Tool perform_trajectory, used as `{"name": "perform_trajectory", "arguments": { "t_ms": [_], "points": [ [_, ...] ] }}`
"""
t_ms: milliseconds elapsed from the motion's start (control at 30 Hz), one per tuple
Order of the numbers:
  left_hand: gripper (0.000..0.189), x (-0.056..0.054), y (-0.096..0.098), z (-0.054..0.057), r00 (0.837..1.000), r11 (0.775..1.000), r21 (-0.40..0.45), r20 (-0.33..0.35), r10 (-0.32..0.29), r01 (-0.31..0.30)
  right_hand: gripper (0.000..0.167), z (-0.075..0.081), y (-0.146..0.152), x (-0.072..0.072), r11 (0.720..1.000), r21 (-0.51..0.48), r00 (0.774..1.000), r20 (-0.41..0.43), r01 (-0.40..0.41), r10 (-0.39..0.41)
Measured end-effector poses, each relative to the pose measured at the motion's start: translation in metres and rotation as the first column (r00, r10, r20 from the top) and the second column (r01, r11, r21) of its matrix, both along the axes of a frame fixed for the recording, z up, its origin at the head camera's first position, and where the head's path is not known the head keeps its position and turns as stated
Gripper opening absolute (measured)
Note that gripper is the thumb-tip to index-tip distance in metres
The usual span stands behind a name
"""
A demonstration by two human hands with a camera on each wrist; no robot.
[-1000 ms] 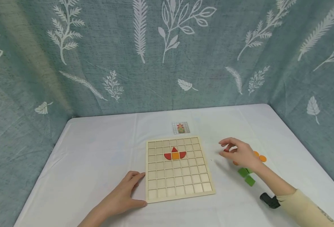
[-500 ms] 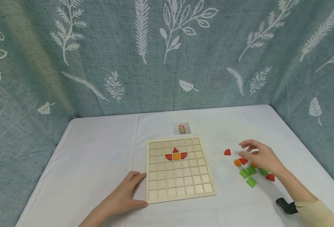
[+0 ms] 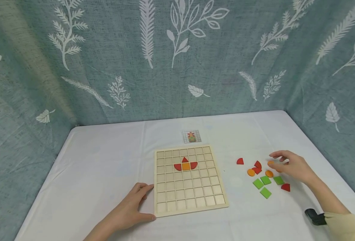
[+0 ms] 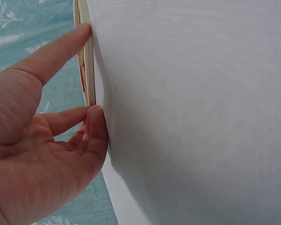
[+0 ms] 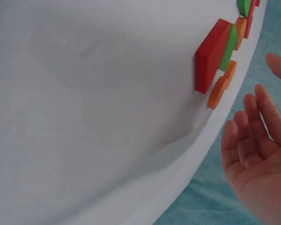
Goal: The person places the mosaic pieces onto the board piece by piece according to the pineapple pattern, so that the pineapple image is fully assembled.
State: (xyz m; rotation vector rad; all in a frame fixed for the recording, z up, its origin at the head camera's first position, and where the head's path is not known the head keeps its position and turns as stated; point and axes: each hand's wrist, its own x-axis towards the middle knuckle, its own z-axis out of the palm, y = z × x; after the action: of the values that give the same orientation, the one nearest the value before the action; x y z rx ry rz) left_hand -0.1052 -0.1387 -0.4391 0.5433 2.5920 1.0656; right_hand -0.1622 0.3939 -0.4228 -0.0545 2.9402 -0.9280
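Note:
My left hand (image 3: 132, 207) rests at the left edge of the wooden grid board (image 3: 180, 194); in the left wrist view, thumb and fingertips touch its side. Set into the grid are an orange square (image 3: 186, 166), a red triangle (image 3: 184, 160) and two red quarter circles (image 3: 193, 165), one on each side of the square. My right hand (image 3: 295, 168) hovers over the loose pieces with relaxed fingers, nearest to an orange disc (image 3: 270, 163) that its fingertips overlap. The right wrist view shows nothing in that hand (image 5: 257, 150). A lone red quarter circle (image 3: 240, 161) lies left of the pile.
Other loose pieces lie right of the board: orange discs (image 3: 251, 172), several green squares (image 3: 266, 192), and red pieces (image 3: 285, 187). Behind the board lies a small pattern card (image 3: 191, 136). A patterned curtain (image 3: 159, 93) hangs around the white table (image 3: 105, 160).
My right hand has let go of a red quarter circle, leaving it on the table between board and pile, and has moved right over the pieces. My left hand has stayed at the board's edge.

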Motion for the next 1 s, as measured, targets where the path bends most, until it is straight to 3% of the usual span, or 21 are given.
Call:
{"name": "perform_trajectory", "arguments": {
  "t_ms": [200, 700, 833, 1000],
  "points": [
    [0.091, 0.001, -0.001, -0.001, 1.0, 1.0, -0.008, 0.005, 0.019, -0.018, 0.048, -0.009, 0.006, -0.002, 0.998, 0.07, 1.0, 0.017, -0.008, 0.007],
    [0.091, 0.001, -0.002, -0.001, 1.0, 1.0, 0.001, -0.017, -0.005, 0.005, 0.042, -0.011, 0.008, -0.002, 0.996, 0.081, 0.999, 0.032, 0.028, -0.03],
    [0.09, 0.001, -0.002, -0.001, 1.0, 1.0, 0.008, -0.024, -0.013, 0.013, 0.041, -0.007, -0.002, -0.004, 0.997, 0.077, 1.0, -0.02, 0.015, -0.013],
    [0.09, 0.001, -0.002, -0.001, 0.999, 1.0, 0.006, -0.031, -0.009, 0.009, 0.04, 0.005, -0.034, -0.011, 1.0, 0.021, 0.998, -0.05, -0.022, 0.023]
  ]
}}
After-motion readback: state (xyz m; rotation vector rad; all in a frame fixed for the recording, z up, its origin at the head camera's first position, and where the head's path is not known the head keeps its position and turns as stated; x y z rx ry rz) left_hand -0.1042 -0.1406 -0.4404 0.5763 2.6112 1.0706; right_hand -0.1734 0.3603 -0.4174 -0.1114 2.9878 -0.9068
